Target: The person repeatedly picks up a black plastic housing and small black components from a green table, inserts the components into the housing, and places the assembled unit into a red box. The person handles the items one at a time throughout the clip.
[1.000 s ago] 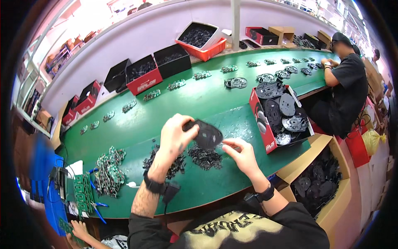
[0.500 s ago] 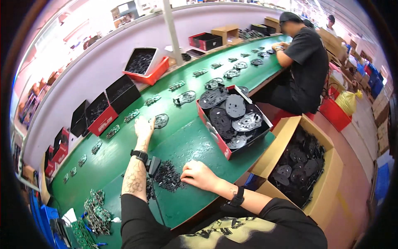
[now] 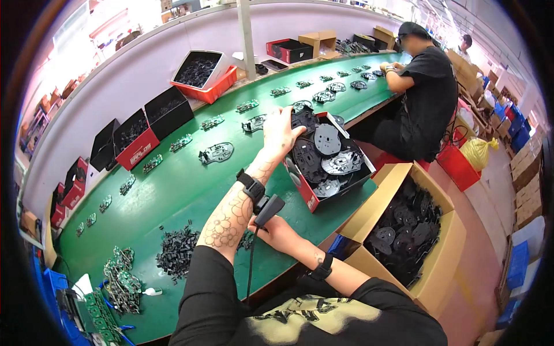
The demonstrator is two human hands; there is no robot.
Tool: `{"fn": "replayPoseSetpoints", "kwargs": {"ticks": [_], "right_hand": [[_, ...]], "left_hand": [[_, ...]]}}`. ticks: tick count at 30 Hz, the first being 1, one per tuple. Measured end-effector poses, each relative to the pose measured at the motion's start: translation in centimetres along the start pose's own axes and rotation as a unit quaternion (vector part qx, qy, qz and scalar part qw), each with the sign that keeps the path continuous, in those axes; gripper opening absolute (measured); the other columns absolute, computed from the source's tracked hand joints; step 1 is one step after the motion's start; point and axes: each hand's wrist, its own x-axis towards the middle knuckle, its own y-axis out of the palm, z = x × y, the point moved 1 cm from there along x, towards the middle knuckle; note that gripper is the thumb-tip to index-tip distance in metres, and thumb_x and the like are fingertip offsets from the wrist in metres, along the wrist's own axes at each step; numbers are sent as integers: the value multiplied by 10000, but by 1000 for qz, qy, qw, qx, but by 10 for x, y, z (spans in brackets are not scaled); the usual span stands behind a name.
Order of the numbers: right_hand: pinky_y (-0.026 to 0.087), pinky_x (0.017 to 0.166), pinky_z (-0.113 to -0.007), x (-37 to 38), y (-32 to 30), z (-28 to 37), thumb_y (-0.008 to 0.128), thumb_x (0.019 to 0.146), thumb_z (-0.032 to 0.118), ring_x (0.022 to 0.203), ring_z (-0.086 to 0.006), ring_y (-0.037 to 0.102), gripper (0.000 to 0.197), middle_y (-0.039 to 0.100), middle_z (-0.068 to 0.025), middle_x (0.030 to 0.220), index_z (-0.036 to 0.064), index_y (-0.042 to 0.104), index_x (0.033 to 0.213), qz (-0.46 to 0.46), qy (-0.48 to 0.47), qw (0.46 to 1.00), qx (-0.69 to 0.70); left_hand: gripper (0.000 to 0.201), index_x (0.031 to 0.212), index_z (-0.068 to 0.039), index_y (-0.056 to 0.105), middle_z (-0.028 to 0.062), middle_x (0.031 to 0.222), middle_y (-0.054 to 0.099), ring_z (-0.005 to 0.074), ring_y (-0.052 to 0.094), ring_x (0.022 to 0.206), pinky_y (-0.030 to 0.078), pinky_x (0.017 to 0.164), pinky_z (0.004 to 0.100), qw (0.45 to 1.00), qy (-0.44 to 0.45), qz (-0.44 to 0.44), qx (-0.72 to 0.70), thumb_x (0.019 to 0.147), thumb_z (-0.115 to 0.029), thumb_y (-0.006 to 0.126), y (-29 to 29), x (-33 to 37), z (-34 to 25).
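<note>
My left hand (image 3: 279, 137) is at the left rim of a red-and-black box (image 3: 309, 197) of mouse base shells. Its thumb and fingers are spread beside a dark base shell (image 3: 304, 120) in that box. A black strap holds a small black device (image 3: 269, 211) with a cable on my left wrist. Nearer to me, my right hand (image 3: 280, 235) is curled just above the table, its fingertips partly behind that device; what they hold is hidden. Left of it lies a pile of small black plastic parts (image 3: 175, 252), partly covered by my left forearm. One base shell (image 3: 217, 153) lies on the green table (image 3: 173, 202).
Small green circuit boards (image 3: 180, 142) and base shells run in rows along the table. A cardboard carton (image 3: 453, 242) of black shells stands at my right. Black bins (image 3: 168, 111) line the back wall. Tangled boards (image 3: 121, 285) lie at left. A co-worker (image 3: 424, 95) sits at the far right.
My left hand has left the base shell on the table and moved right to the box. My right hand stays near the small parts, now partly behind my left wrist. The view has shifted slightly.
</note>
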Motion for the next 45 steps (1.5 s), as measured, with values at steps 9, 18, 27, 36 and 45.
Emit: {"fn": "replayPoseSetpoints", "kwargs": {"ticks": [9,18,27,36,45], "right_hand": [[496,749,-368,8,-13,17,671,826,55,832,-295,621,83,636,-130,865,28,648,901,-2,-8,999,-41],[499,692,-280,7,-5,29,654,840,-16,769,-195,638,110,663,-111,863,-2,681,945,-1,23,999,-46],[470,639,-250,11,-5,18,653,850,-15,707,-124,589,113,642,-66,813,-7,689,957,-67,54,995,-55],[470,681,-218,7,0,2,655,863,-28,767,-80,583,138,656,-29,883,-7,701,992,-63,53,997,9],[518,774,-229,3,-9,4,681,859,-37,841,-99,639,129,686,-53,943,-32,681,988,-107,126,984,66]], "left_hand": [[194,949,-77,596,-39,825,544,63,514,725,426,597,228,756,-203,-126,-609,967,-269,579,-185,-44,-50],[233,778,-92,541,45,819,554,140,553,758,421,706,311,510,190,47,-838,983,-162,455,-369,-160,-135],[293,807,-80,588,84,917,663,147,640,870,405,890,310,565,192,13,-802,997,-164,382,-396,-182,-127],[523,837,-113,653,49,1031,731,126,678,996,392,982,288,605,44,-79,-791,1055,-300,216,-432,-209,-134],[393,853,-98,611,59,954,672,182,642,863,475,759,376,559,242,-16,-793,1021,-243,286,-437,-216,-124]]}}
